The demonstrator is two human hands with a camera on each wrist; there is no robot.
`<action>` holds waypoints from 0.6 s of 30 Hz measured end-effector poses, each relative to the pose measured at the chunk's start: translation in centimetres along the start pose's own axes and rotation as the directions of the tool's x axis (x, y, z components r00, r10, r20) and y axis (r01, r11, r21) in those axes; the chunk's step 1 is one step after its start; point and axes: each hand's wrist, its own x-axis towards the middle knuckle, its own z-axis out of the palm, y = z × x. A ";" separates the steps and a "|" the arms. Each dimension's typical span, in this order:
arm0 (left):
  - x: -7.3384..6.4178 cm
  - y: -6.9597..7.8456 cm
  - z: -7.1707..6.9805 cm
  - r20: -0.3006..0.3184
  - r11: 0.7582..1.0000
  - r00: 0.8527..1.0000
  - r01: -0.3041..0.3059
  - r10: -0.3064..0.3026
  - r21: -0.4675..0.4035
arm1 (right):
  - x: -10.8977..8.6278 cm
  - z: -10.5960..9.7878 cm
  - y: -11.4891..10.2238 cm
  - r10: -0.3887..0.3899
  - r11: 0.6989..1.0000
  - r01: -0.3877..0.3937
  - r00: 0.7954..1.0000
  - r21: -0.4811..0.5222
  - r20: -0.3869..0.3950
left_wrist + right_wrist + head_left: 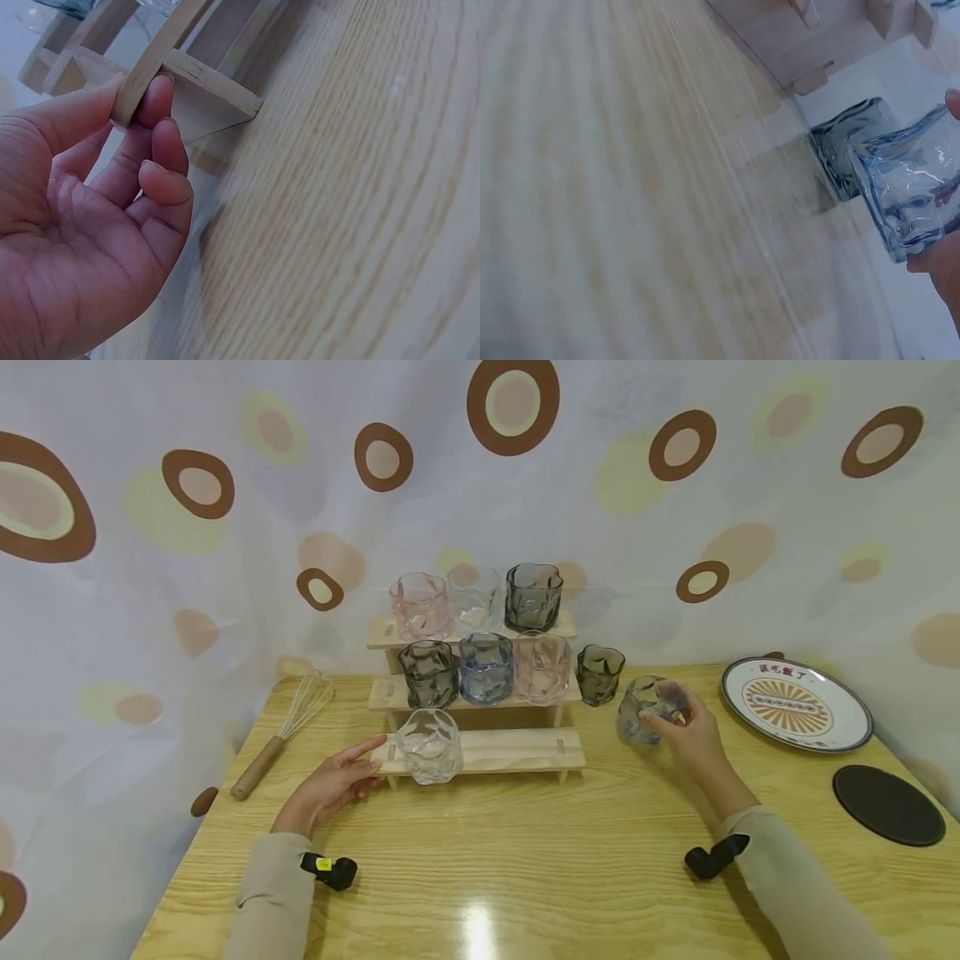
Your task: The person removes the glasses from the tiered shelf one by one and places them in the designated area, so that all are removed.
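Observation:
My left hand (333, 785) pinches the left end of the lowest board of a wooden tiered stand (517, 749), thumb on top and fingers under the board (142, 82) in the left wrist view. A clear glass (429, 747) stands on that board, just right of the fingers. To the right of the stand, my right hand (697, 739) grips a pale blue wavy glass (641, 706) by its side; the right wrist view has the same glass (907, 187) at its right edge. Whether its base touches the table cannot be told. A dark grey glass (598, 677) stands behind it on the table.
The middle tier bears dark grey (429, 675), blue (486, 670) and pink (542, 668) glasses. Pink (420, 610), clear (476, 603) and grey (533, 599) ones stand on top. A whisk (273, 747) lies left; a plate (798, 704) and black disc (888, 804) lie right.

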 end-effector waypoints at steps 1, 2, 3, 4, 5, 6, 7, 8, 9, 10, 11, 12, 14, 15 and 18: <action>0.0 0.0 0.0 0.004 1.000 1.000 0.000 0.000 0.003 | 0.3 0.0 0.1 0.003 1.000 -0.003 1.000 0.009 -0.008; 0.0 0.0 0.0 0.002 1.000 1.000 0.002 -0.002 0.003 | 0.6 0.0 0.2 0.010 1.000 -0.009 1.000 0.009 -0.016; -0.1 0.1 0.0 -0.001 1.000 1.000 0.005 -0.005 0.002 | 0.9 -0.1 0.3 0.021 1.000 -0.021 1.000 0.003 -0.022; -0.1 0.1 0.0 -0.003 1.000 1.000 0.008 -0.008 0.001 | 1.3 -0.1 0.4 0.034 0.999 -0.034 0.999 0.006 -0.025; -0.1 0.2 0.0 -0.002 1.000 1.000 0.005 -0.005 0.005 | 1.6 -0.2 0.4 0.048 0.999 -0.048 0.998 0.012 -0.029; -0.1 0.3 0.0 -0.003 1.000 1.000 0.004 -0.004 0.007 | 2.0 -0.2 0.4 0.061 0.998 -0.060 0.998 0.024 -0.033; -0.1 0.3 0.1 -0.006 1.000 1.000 0.003 -0.003 0.008 | 2.4 -0.2 0.5 0.071 0.997 -0.070 0.997 0.031 -0.037; -0.1 0.4 0.1 -0.012 1.000 1.000 0.002 -0.002 0.005 | 2.8 -0.3 0.6 0.085 0.996 -0.083 0.996 0.032 -0.042; -0.1 0.4 0.1 -0.010 1.000 1.000 -0.003 0.003 0.008 | 3.2 -0.3 0.6 0.096 0.995 -0.094 0.994 0.039 -0.045; -0.1 0.4 0.1 -0.009 1.000 1.000 -0.007 0.007 0.008 | 3.5 -0.3 0.7 0.101 0.994 -0.098 0.994 0.052 -0.053; -0.1 0.4 0.1 -0.007 1.000 1.000 -0.009 0.009 0.008 | 3.8 -0.2 0.7 0.104 0.993 -0.100 0.993 0.059 -0.063; 0.0 0.4 0.1 -0.010 1.000 1.000 -0.003 0.003 0.003 | 4.0 -0.1 0.8 0.107 0.993 -0.103 0.992 0.062 -0.071; 0.0 0.3 0.1 -0.006 1.000 1.000 0.001 -0.001 -0.003 | 4.5 0.1 0.9 0.116 0.992 -0.111 0.989 0.058 -0.089; 0.0 0.2 0.1 -0.003 1.000 1.000 0.002 -0.002 -0.004 | 4.7 0.2 0.9 0.116 0.992 -0.110 0.988 0.061 -0.098; -0.1 0.1 0.0 -0.002 1.000 1.000 0.005 -0.005 -0.003 | 5.3 0.8 1.1 0.115 0.993 -0.110 0.987 0.053 -0.109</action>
